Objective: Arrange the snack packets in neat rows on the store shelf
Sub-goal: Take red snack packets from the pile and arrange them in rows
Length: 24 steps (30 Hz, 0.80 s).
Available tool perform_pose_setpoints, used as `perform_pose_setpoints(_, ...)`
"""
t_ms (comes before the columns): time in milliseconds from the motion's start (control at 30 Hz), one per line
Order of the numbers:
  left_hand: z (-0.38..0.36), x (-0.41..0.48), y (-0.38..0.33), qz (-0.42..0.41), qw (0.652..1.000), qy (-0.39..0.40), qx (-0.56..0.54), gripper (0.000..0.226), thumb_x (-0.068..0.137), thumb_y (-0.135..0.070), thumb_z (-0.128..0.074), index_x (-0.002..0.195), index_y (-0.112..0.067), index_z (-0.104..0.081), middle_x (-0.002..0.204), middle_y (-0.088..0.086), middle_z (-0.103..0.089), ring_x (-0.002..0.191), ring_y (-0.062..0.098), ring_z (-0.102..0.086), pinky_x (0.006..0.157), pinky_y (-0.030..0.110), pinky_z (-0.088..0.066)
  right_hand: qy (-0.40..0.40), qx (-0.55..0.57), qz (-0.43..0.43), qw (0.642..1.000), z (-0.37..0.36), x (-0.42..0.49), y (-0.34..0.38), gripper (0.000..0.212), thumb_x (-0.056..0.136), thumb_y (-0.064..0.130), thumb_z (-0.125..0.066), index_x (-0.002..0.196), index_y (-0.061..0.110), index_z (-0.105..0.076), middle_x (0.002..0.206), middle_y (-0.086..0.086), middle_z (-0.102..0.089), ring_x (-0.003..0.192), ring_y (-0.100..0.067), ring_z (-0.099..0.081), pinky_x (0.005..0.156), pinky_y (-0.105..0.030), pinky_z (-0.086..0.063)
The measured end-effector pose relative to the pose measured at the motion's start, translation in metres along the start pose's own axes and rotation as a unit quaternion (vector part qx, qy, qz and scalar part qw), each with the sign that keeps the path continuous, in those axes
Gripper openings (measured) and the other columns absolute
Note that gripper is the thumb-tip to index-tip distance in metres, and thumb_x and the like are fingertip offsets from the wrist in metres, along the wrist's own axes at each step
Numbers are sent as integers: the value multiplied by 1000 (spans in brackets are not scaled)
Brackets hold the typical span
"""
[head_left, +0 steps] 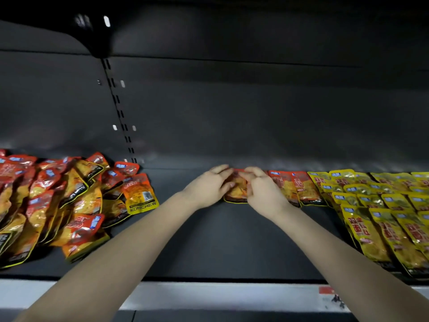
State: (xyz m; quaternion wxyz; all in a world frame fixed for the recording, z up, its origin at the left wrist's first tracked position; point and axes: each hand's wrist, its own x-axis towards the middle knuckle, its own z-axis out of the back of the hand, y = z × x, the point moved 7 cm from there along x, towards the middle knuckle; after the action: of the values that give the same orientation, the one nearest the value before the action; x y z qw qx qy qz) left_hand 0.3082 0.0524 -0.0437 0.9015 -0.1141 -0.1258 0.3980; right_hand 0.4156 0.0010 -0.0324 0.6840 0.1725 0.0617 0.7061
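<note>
Both my hands reach to the back of the dark shelf (pixel 209 240). My left hand (pixel 209 185) and my right hand (pixel 262 189) hold one orange-red snack packet (pixel 236 194) between them, fingers curled on its upper part. It lies flat against the back, beside two matching orange-red packets (pixel 299 189) to its right. A loose heap of orange-red packets (pixel 58 201) fills the shelf's left end. Yellow packets (pixel 383 205) lie in overlapping rows on the right.
The dark back wall (pixel 232 112) rises right behind the packets, with a slotted upright (pixel 118 105) at left. The shelf's pale front rail (pixel 209 296) carries a red price tag (pixel 326 290) at the right. Bare shelf floor lies between heap and rows.
</note>
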Motion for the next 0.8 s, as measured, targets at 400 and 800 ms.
perform_pose_setpoints(400, 96, -118, 143, 151, 981, -76, 96, 41, 93, -12, -43, 133, -18, -51, 139, 0, -50, 133, 19, -40, 115, 38, -19, 57, 75, 147, 985, -50, 44, 165, 44, 93, 16, -48, 136, 15, -46, 139, -2, -41, 111, -23, -54, 104, -25, -35)
perform_pose_setpoints(800, 106, -179, 203, 272, 955, -39, 108, 60, 84, -55, -53, 138, -29, -45, 146, -11, -36, 137, 21, -25, 116, 41, -16, 204, -38, 147, 967, -99, 64, 235, 83, 83, 47, -60, 148, 16, -20, 150, -10, -31, 136, -33, -27, 112, -36, -24)
